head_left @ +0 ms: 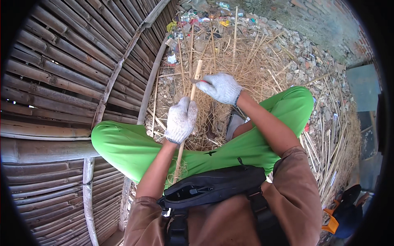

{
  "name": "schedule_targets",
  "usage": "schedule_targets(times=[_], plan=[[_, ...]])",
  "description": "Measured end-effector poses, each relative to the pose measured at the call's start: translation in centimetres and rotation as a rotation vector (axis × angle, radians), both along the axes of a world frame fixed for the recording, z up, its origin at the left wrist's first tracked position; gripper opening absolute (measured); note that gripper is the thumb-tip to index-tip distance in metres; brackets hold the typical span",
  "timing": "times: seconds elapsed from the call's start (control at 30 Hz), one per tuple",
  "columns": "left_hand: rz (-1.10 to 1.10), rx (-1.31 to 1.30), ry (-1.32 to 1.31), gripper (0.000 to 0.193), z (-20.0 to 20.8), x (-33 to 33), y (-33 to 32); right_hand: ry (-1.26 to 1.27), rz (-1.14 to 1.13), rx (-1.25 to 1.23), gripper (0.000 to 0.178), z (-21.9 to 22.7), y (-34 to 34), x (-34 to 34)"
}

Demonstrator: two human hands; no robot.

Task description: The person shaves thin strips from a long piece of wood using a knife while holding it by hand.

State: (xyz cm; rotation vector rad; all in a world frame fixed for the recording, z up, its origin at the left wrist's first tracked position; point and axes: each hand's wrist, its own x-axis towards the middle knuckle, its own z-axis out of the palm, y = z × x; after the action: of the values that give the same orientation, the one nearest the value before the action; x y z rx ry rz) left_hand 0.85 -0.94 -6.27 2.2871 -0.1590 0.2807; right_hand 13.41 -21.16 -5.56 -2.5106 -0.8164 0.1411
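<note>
My left hand (pixel 181 120), in a whitish knit glove, is closed round a long pale bamboo strip (pixel 179 162). The strip slants from beside my lap up past both hands, its upper end standing free. Farther up, my gloved right hand (pixel 222 87) is closed on a small knife (pixel 193 80). Its short blade lies across the strip above the left hand, and a bit of red shows at the fingers; the rest of the handle is hidden in the glove. Fine straw-coloured shavings (pixel 227 53) cover the ground beyond my hands.
A bamboo-slat wall (pixel 61 76) rises at my left, with a pole (pixel 154 82) along its foot. Thin strips (pixel 324 149) lie in a heap at the right. Rubble and litter (pixel 197 18) spread toward the mossy brick wall (pixel 312 24). An orange-and-dark object (pixel 331 223) stands at lower right.
</note>
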Motion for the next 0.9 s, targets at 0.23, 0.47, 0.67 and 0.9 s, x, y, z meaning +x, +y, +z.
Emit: schedule_targets(times=[0.23, 0.47, 0.67, 0.9], plan=[[-0.037, 0.014, 0.100, 0.025, -0.2, -0.2, -0.2, -0.139, 0.017, -0.104, 0.060, -0.6, -1.3, 0.5], [-0.032, 0.002, 0.039, 0.028, 0.8, -1.8, 1.1, -0.014, -0.609, -0.062, 0.080, -3.0, -10.0, 8.5], [0.090, -0.077, 0.115, 0.029, -0.8, -1.8, 3.5, -0.147, -0.526, 0.072, 0.088, 5.0, -13.0, 8.4], [-0.003, -0.018, -0.007, 0.026, 0.4, -1.1, 0.7, -0.036, -0.100, 0.058, 0.071, 2.8, -3.6, 0.1]])
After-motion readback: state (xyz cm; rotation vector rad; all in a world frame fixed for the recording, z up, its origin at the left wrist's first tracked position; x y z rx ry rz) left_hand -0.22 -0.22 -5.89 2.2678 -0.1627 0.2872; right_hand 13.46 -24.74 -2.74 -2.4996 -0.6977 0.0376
